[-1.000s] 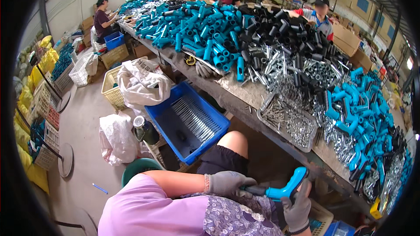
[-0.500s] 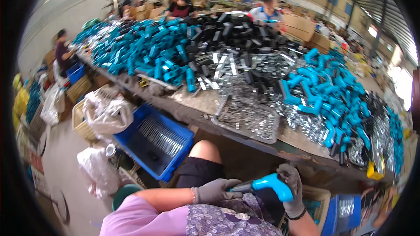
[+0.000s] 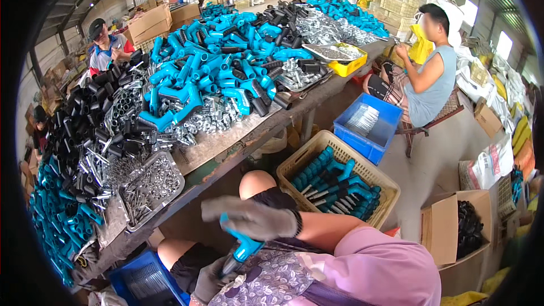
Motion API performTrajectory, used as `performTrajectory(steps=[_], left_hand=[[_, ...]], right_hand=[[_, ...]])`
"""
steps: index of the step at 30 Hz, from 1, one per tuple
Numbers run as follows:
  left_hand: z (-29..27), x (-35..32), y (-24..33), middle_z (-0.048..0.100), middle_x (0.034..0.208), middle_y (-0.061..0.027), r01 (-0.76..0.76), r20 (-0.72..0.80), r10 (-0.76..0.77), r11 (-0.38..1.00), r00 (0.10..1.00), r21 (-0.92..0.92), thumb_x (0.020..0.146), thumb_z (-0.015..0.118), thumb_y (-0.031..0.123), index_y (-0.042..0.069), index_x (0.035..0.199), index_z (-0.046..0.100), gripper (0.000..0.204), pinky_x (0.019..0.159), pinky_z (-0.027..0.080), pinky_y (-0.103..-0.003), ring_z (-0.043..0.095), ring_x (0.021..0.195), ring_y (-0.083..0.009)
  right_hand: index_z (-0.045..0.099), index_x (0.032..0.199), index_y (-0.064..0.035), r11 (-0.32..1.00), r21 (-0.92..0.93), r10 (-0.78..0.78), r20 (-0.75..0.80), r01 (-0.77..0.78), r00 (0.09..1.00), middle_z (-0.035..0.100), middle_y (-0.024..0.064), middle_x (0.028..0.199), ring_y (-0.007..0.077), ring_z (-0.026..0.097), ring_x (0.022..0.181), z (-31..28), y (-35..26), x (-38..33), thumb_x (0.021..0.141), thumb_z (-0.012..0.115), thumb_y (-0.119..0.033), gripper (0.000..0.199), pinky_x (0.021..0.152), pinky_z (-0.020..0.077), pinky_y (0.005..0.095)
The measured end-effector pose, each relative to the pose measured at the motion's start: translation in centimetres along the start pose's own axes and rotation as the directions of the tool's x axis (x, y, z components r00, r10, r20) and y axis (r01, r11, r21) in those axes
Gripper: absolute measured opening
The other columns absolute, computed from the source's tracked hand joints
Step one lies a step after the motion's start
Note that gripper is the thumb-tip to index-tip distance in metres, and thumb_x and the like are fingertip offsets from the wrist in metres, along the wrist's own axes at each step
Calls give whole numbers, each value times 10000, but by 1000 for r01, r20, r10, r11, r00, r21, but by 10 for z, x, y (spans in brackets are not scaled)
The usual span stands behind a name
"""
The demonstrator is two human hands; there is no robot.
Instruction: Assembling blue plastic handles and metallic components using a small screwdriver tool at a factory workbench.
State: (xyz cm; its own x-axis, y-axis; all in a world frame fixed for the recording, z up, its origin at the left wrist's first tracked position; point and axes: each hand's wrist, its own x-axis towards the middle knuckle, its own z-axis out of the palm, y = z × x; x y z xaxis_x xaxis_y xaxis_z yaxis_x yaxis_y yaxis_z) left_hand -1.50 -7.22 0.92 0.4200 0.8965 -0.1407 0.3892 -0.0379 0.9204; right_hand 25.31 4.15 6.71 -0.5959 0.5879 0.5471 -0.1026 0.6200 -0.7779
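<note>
A teal pistol-shaped plastic handle with a black collar lies slantwise above my lap. My left hand, in a grey glove, is closed around its black end. My right hand, also gloved in grey, has its fingers stretched out flat and slightly blurred. Its palm is at the handle's upper teal end, partly covering it. Beside my right forearm stands a beige crate holding several teal handles, some with silver shafts.
The long worktable carries heaps of teal handles, black sleeves and metal parts. A metal tray of small parts sits at its edge. Blue bins stand near the crate and beside my left knee. A seated person works at right; another stands across the table.
My view has swung to the right, bringing the beige crate and a seated person into sight. My right hand has gone from gripping the teal end to lying flat against it; the left still holds on.
</note>
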Motion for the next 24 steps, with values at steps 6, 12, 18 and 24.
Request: performTrajectory(steps=[6, 12, 18, 24], left_hand=[[-9, 4, 10, 700, 945, -60, -42, -241, -46, 937, 969, -348, 846, 815, 302, -31, 1217, 626, 533, 769, 535, -300, 624, 847, -124], [-3, 1, 3, 697, 1057, -87, -123, -231, 11, 871, 973, -476, 883, 769, 173, -28, 1299, 600, 492, 878, 518, -308, 645, 966, -150], [-3, 3, 12, 684, 940, -44, -58, 33, 57, 998, 998, 36, 888, 700, 100, -16, 1247, 623, 386, 756, 525, -283, 596, 833, -106], [-16, 8, 19, 688, 923, -39, 126, -207, -283, 822, 937, -555, 857, 667, 90, 1, 1286, 606, 443, 802, 523, -284, 636, 867, -131]], right_hand=[[549, 1361, -67, 966, -19, -256, 109, 260, 960, 533, 149, 1415, 345, 378, 1437, -8, 8, 11, 995, 549, -63, 366, 1178, 302, 465], [576, 1341, -19, 973, 176, 165, -79, -150, 983, 560, 162, 1399, 313, 477, 1362, -5, 9, 23, 1054, 476, -148, 330, 1171, 326, 418], [555, 1350, -25, 985, -120, -114, 101, 126, 988, 561, 193, 1380, 381, 487, 1345, -2, 9, 32, 987, 543, -68, 366, 1132, 371, 457], [564, 1384, -56, 915, 154, -399, 202, 374, 894, 481, 198, 1478, 389, 393, 1421, -1, 15, 34, 1038, 504, -181, 373, 1160, 317, 493]])
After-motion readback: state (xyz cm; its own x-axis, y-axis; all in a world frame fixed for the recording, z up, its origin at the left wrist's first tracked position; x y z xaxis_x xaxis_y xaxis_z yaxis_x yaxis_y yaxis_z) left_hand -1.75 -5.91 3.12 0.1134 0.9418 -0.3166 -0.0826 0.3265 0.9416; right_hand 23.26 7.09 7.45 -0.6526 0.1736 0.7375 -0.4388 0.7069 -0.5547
